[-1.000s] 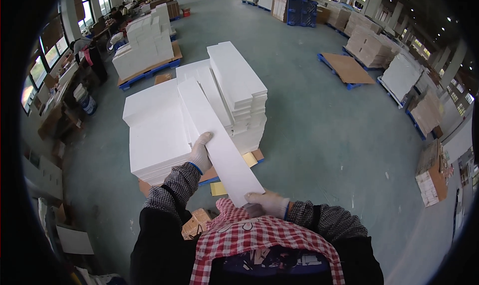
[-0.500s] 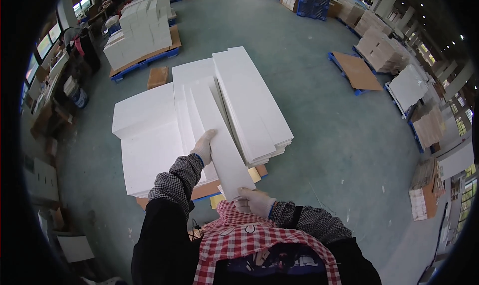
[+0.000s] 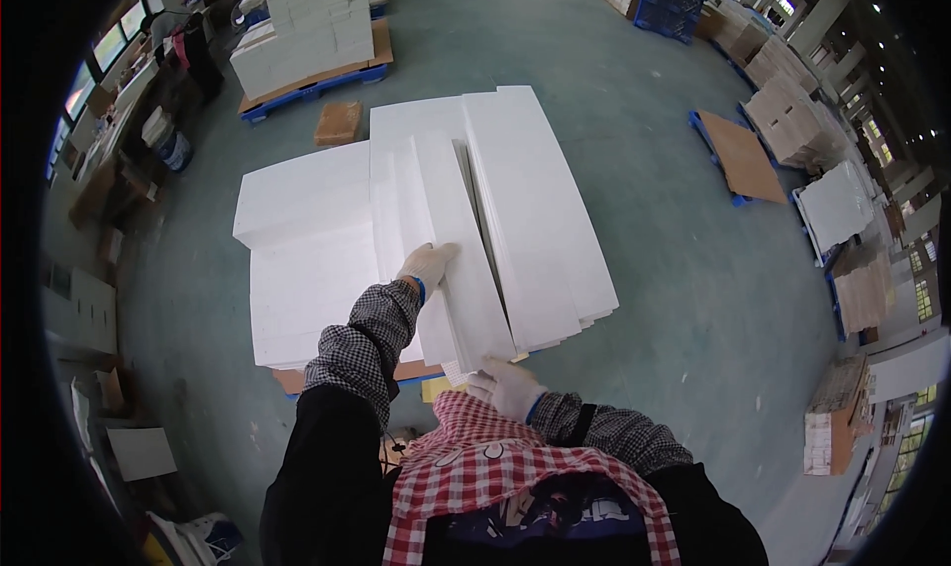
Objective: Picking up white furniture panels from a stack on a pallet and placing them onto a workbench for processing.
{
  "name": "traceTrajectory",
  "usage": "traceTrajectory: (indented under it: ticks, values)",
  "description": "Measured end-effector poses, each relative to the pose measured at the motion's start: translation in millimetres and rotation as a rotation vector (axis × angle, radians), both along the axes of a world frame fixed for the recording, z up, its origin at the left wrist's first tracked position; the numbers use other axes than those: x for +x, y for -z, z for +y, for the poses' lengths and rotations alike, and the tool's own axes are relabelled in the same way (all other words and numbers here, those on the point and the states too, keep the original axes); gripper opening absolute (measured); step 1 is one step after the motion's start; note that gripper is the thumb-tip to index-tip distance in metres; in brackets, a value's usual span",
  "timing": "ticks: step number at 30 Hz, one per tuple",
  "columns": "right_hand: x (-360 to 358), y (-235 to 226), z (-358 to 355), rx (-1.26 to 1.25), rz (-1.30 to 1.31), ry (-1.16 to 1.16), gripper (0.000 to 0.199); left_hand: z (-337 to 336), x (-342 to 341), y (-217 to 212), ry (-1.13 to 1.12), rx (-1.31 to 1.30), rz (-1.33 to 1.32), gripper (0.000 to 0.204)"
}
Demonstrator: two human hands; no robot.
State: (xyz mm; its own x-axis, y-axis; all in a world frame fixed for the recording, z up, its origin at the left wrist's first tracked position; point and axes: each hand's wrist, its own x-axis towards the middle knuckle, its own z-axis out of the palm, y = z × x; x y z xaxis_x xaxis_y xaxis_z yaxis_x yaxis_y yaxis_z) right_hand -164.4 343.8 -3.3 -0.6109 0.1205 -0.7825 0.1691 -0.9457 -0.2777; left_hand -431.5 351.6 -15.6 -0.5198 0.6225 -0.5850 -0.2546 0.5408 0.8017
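Below, a long white board [image 3: 451,259] lies on top of a stack [image 3: 317,259] of the same white boards, its long axis running away from the person: the near end sits just past the stack's edge by the right hand, the far end points up the picture toward the far side of the hall. It is a flat, narrow rectangle with a matt, smooth face and square-cut edges, foam-like in look, though the material cannot be told for sure. The left hand [image 3: 426,266], in a white knit glove, lies flat and spread on the board's middle, fingers pointing along its length, pressing rather than gripping. The right hand [image 3: 507,386], gloved the same, is curled at the board's near end, fingers closed on the end edge. Just right of the board a dark slit separates it from a taller pile [image 3: 540,209] of equal boards, whose near ends step out unevenly. All of it rests on a pallet [image 3: 297,378] with a brown deck showing at the near corner, on a grey-green smooth floor [image 3: 674,299]. Both sleeves are black-and-white check; a red-and-white check apron [image 3: 495,467] fills the lower edge.
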Motion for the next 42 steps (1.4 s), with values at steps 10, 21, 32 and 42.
traceTrajectory:
  ticks: [10,21,32,42]
  values:
    - [-10,-3,7,0.000,0.018,0.011,0.043,21,-14,-11,0.082,-0.067,0.024,0.048]
    - [-8,0,16,0.045,0.077,-0.217,0.038,3,17,-44,0.177,-0.133,0.223,0.077]
    - [77,24,85,1.036,-0.018,-1.313,0.041,-166,113,13,-0.490,0.299,-0.257,0.049]
    - [163,127,172,1.263,-0.068,-2.302,0.065,-419,416,99,-0.852,-0.691,0.096,0.039]
